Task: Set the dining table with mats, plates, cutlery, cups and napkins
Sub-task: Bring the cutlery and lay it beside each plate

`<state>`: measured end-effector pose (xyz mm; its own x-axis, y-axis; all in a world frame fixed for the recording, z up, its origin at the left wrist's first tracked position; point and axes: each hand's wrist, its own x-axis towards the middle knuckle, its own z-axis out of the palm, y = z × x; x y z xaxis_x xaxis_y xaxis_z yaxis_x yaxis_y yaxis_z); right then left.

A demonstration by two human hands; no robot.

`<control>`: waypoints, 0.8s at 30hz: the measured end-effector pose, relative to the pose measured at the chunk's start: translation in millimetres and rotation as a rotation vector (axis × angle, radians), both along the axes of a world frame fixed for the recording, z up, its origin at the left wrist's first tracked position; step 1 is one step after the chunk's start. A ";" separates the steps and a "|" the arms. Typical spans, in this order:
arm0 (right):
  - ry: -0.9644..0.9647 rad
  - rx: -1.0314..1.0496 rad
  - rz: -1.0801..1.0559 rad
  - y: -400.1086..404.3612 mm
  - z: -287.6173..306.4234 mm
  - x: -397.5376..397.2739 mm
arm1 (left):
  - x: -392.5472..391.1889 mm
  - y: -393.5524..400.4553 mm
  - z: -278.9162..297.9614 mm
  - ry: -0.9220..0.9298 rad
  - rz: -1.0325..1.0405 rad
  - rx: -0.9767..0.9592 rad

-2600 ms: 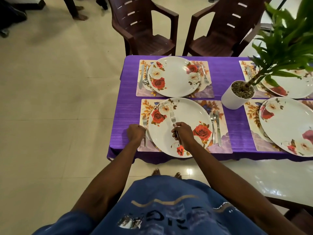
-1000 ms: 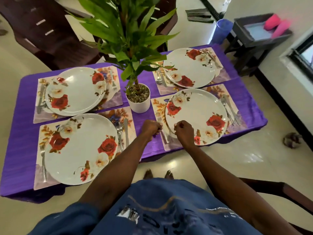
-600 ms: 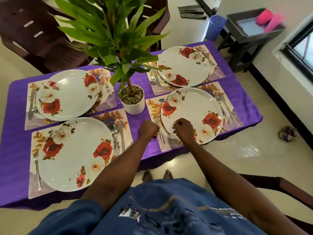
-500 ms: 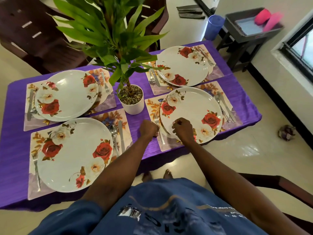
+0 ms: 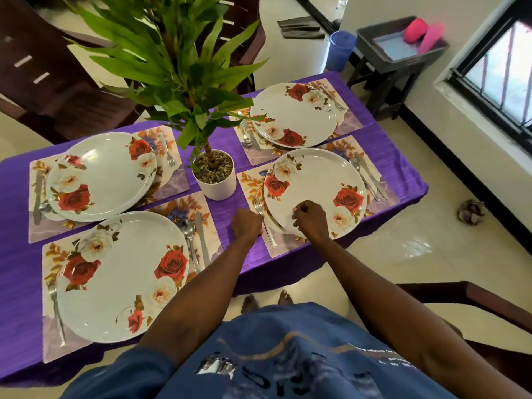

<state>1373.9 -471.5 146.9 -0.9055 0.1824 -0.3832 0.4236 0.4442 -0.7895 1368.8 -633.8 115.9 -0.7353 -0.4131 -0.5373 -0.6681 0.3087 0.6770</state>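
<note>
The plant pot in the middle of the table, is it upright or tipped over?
Upright. The white plant pot stands on its base on the purple tablecloth, pebbles level, stem rising straight.

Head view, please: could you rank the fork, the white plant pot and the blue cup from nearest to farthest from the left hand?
1. Fork: right beside the left hand, left of the near plate.
2. White plant pot: just beyond the hand, at the table's middle.
3. Blue cup: on the floor past the table's far end.

bright daylight from the window (image 5: 495, 70) on the right, glare on the floor (image 5: 414, 246), wide-angle bending at edges, slightly soft
</note>
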 end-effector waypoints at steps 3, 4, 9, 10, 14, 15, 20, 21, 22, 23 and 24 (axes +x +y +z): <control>0.024 0.069 -0.047 5.1 -3.3 2.2 | 5.0 7.1 14.5 0.140 -0.053 -0.143; 0.037 0.098 -0.069 7.4 -4.4 2.9 | 5.1 12.1 19.7 0.203 -0.103 -0.168; 0.085 0.254 -0.132 28.7 2.3 8.6 | -6.5 54.5 37.1 0.405 -0.411 -0.223; 0.085 0.271 -0.153 36.5 1.8 9.2 | -9.0 64.5 39.1 0.432 -0.471 -0.240; 0.042 0.318 -0.232 75.2 0.1 12.2 | -15.6 105.1 44.0 0.454 -0.662 -0.260; 0.041 0.327 -0.254 85.8 2.1 12.6 | -17.2 115.5 44.5 0.457 -0.692 -0.261; 0.039 0.360 -0.332 154.1 1.9 13.2 | -30.2 190.5 41.4 0.461 -0.868 -0.245; 0.025 0.361 -0.363 172.2 -0.6 11.8 | -34.6 212.1 41.6 0.462 -0.914 -0.250; 0.014 0.356 -0.398 189.5 -3.1 10.7 | -38.7 232.4 41.4 0.461 -0.955 -0.262; -0.002 0.349 -0.429 205.4 -7.0 10.0 | -42.2 250.2 40.4 0.450 -0.992 -0.273; -0.022 0.341 -0.462 226.1 -9.9 9.1 | -46.5 273.1 38.9 0.437 -1.030 -0.274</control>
